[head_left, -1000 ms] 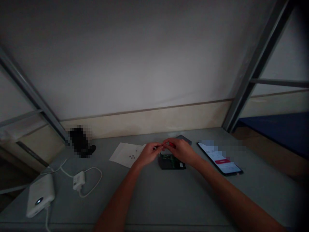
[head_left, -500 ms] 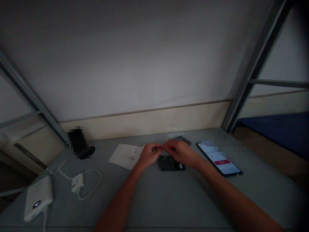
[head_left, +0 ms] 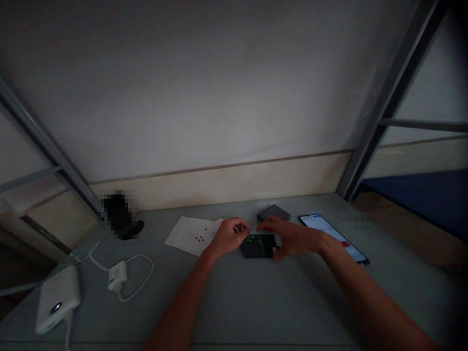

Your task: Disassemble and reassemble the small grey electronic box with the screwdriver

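Between left hand (head_left: 228, 236) and right hand (head_left: 292, 237) | small dark box with green board (head_left: 257, 245) is lying flat | hands, pinched together before, are parting | left hand is curling, hold unclear | right hand is spreading loose, touching box's right edge

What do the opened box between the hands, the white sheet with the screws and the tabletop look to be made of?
Opened box: dark matt shell, probably plastic, with a green circuit board showing inside. White sheet: thin, flat, matt, likely paper. Tabletop: smooth grey, faint sheen; painted metal or laminate, dim light leaves it open.
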A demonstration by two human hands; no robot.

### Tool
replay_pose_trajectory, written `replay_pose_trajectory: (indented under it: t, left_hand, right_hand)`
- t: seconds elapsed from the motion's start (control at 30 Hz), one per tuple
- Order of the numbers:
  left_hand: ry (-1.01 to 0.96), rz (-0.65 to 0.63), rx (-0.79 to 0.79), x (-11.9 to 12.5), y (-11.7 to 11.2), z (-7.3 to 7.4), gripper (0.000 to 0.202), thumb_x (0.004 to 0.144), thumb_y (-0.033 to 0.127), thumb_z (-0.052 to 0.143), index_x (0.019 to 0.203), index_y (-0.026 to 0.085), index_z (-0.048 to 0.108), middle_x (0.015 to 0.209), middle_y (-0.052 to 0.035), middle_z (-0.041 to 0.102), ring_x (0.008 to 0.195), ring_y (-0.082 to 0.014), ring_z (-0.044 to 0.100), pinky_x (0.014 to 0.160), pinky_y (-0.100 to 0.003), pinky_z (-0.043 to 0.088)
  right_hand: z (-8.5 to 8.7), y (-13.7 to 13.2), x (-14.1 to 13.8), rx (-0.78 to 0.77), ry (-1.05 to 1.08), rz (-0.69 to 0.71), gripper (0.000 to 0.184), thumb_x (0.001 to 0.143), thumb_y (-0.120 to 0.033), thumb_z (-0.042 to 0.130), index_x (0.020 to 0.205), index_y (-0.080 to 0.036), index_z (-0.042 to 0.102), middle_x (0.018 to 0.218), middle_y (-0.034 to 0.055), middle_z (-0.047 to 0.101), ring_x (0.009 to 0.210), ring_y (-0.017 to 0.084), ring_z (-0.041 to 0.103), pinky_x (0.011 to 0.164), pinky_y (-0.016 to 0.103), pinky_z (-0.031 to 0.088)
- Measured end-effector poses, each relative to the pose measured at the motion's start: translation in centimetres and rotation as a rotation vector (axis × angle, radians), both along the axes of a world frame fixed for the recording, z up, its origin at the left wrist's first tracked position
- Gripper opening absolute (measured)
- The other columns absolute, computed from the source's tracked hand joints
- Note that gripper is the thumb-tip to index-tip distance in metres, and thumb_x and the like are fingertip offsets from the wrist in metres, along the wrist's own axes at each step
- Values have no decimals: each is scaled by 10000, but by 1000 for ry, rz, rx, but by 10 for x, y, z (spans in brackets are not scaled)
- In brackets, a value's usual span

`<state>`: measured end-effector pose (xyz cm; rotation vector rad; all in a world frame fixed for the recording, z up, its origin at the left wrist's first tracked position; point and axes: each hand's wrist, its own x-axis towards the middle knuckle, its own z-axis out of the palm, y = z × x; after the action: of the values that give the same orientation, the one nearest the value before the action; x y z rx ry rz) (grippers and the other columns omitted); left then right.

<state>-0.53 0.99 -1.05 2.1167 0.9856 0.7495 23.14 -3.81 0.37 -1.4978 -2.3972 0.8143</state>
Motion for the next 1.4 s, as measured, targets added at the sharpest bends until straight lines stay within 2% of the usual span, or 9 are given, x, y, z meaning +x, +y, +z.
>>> replay_pose_trajectory:
  t: [0.27,0.63,0.8,1.07,1.4]
  left_hand:
    - [45,-31,20,-1,0,-1,168,849,231,589,885,145,728,850,-59,726,769,-166,643,727,-267,484]
    - [98,-75,78,-1,-3,-2,163,831,169,566,862,150,725,818,-46,716,746,-155,637,717,-253,483]
    - [82,-52,38,-2,0,0,175,857,192,553,870,150,724,830,-51,734,766,-165,658,737,-266,498]
    - [35,-8,-33,-4,4,0,158,859,206,572,870,143,717,842,-61,738,795,-172,676,742,-267,507]
    - [39,-25,-18,-6,7,-5,169,867,227,576,905,146,720,888,-63,742,833,-175,678,774,-272,506]
  right_hand:
    - [1,-4,-5,-57,-45,14,735,581,-194,818,1280,-242,597,1232,74,520,1055,283,601,902,364,462]
    - [9,-15,-16,11,-125,-6,642,605,-140,765,1223,-222,610,1220,77,522,914,247,652,774,324,470]
    - [10,-16,-15,20,-115,-4,586,636,-148,738,1204,-240,629,1173,72,528,851,228,649,740,319,465]
    - [6,-11,-12,2,-43,45,582,657,-131,705,1225,-242,639,1141,75,541,920,237,631,802,327,467]
    - [3,-8,-10,-32,-16,48,563,635,-159,749,1187,-229,662,1146,58,532,899,217,613,814,331,466]
